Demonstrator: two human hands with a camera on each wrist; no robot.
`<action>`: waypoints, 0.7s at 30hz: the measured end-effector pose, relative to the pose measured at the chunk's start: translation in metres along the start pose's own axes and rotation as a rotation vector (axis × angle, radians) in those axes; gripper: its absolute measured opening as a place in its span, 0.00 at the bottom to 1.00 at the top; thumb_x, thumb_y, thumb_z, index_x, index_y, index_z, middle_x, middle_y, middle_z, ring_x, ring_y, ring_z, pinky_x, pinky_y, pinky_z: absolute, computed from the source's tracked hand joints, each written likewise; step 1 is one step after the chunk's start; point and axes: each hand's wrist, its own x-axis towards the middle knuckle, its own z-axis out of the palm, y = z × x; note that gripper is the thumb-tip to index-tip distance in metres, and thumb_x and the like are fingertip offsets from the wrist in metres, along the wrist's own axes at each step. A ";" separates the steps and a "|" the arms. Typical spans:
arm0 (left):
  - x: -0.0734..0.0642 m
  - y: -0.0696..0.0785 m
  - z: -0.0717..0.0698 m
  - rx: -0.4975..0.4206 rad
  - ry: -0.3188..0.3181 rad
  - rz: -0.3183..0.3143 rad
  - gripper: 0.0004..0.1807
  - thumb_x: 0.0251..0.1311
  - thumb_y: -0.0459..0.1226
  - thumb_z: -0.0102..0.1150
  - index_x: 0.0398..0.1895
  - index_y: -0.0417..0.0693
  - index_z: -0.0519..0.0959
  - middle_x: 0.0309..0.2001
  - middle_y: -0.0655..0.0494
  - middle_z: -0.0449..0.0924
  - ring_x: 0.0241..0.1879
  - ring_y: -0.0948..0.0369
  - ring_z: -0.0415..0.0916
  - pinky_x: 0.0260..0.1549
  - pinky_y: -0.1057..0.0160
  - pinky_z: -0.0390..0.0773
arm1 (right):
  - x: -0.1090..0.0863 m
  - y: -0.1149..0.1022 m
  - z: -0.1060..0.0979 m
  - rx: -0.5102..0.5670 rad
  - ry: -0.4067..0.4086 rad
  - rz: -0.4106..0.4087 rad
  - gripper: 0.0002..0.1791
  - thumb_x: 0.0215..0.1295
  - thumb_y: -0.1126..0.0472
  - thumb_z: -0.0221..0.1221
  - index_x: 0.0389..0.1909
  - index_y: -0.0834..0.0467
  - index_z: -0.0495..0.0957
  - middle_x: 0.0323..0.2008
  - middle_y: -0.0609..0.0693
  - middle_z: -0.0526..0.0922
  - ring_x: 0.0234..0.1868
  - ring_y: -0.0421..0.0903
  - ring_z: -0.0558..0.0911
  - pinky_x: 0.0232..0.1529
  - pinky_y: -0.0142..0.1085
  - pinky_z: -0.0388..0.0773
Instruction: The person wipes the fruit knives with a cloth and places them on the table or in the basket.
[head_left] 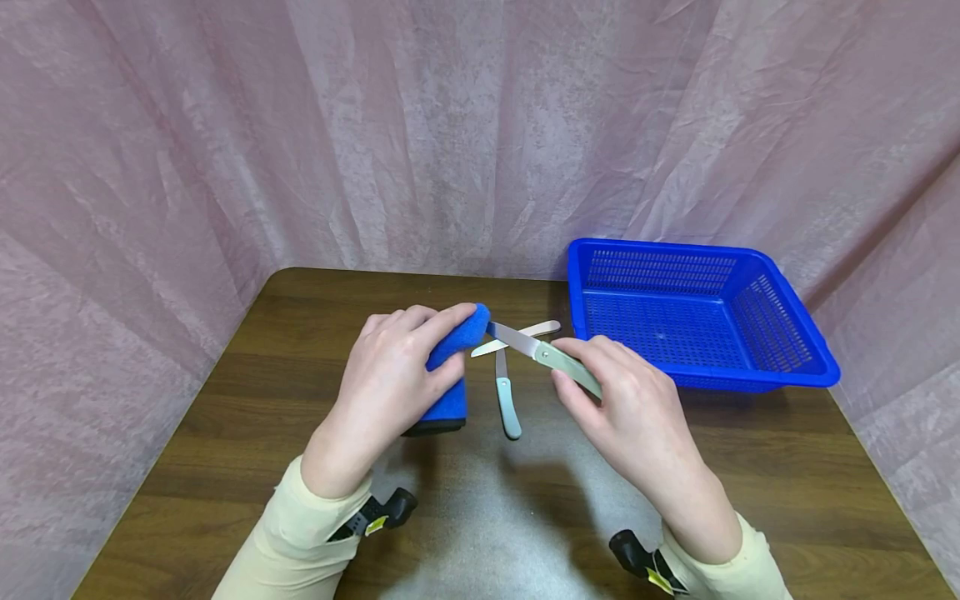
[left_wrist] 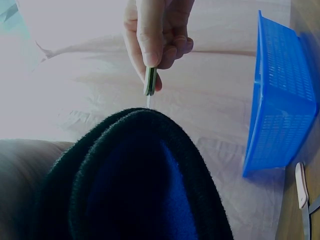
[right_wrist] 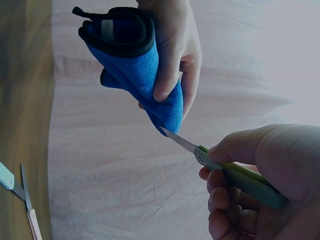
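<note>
My left hand (head_left: 401, 367) grips a folded blue cloth (head_left: 448, 402) with a dark edge, thumb and fingers pressing it from both sides. In my right hand (head_left: 626, 408) is a folding knife (head_left: 566, 367) with a pale green handle, its blade out and pointing left. The blade's tip meets the cloth at the left fingertips, as the right wrist view also shows. Under the hands, two more knives lie crossed on the table: one with a light blue-green handle (head_left: 507, 408), the other with a pale pinkish handle (head_left: 543, 327).
A blue plastic basket (head_left: 806, 333) with mesh walls stands at the back right of the wooden table (head_left: 247, 400). Pink curtains (head_left: 420, 142) hang behind and at both sides.
</note>
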 end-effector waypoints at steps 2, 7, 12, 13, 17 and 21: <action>0.000 -0.001 0.000 0.001 0.004 -0.005 0.29 0.64 0.38 0.70 0.71 0.60 0.85 0.50 0.51 0.90 0.47 0.50 0.86 0.55 0.43 0.77 | 0.000 0.000 0.000 0.004 0.004 -0.001 0.15 0.70 0.61 0.72 0.55 0.51 0.90 0.32 0.40 0.81 0.30 0.39 0.72 0.28 0.41 0.71; 0.001 -0.002 -0.001 0.002 0.005 -0.011 0.29 0.64 0.39 0.70 0.71 0.59 0.85 0.51 0.50 0.90 0.48 0.49 0.87 0.55 0.43 0.78 | -0.001 0.000 0.000 0.011 0.012 -0.004 0.15 0.70 0.61 0.73 0.55 0.51 0.90 0.31 0.40 0.80 0.30 0.39 0.72 0.27 0.40 0.71; 0.001 -0.005 -0.003 0.001 0.010 -0.013 0.29 0.65 0.39 0.69 0.71 0.59 0.85 0.51 0.50 0.90 0.48 0.49 0.87 0.54 0.42 0.78 | -0.001 0.001 0.000 0.014 0.013 -0.003 0.15 0.70 0.61 0.73 0.56 0.52 0.89 0.31 0.40 0.79 0.30 0.39 0.72 0.28 0.40 0.71; 0.001 -0.005 -0.003 0.002 0.014 -0.014 0.29 0.64 0.39 0.69 0.71 0.59 0.85 0.51 0.50 0.90 0.48 0.49 0.87 0.54 0.42 0.78 | -0.001 0.001 0.000 0.014 0.012 -0.003 0.15 0.70 0.61 0.73 0.57 0.52 0.89 0.31 0.41 0.79 0.30 0.39 0.72 0.28 0.40 0.71; 0.001 -0.007 -0.005 -0.001 0.029 -0.014 0.29 0.64 0.38 0.68 0.70 0.58 0.85 0.50 0.50 0.90 0.47 0.49 0.86 0.54 0.42 0.77 | -0.001 0.001 0.000 0.009 0.003 0.004 0.17 0.70 0.62 0.73 0.58 0.53 0.89 0.34 0.42 0.82 0.30 0.40 0.74 0.28 0.42 0.73; 0.001 -0.006 -0.004 -0.008 0.029 -0.003 0.29 0.64 0.38 0.69 0.70 0.58 0.85 0.50 0.50 0.90 0.47 0.49 0.87 0.54 0.42 0.78 | -0.001 0.002 0.000 0.010 -0.006 0.025 0.19 0.69 0.64 0.74 0.59 0.50 0.88 0.38 0.42 0.86 0.30 0.41 0.78 0.29 0.46 0.76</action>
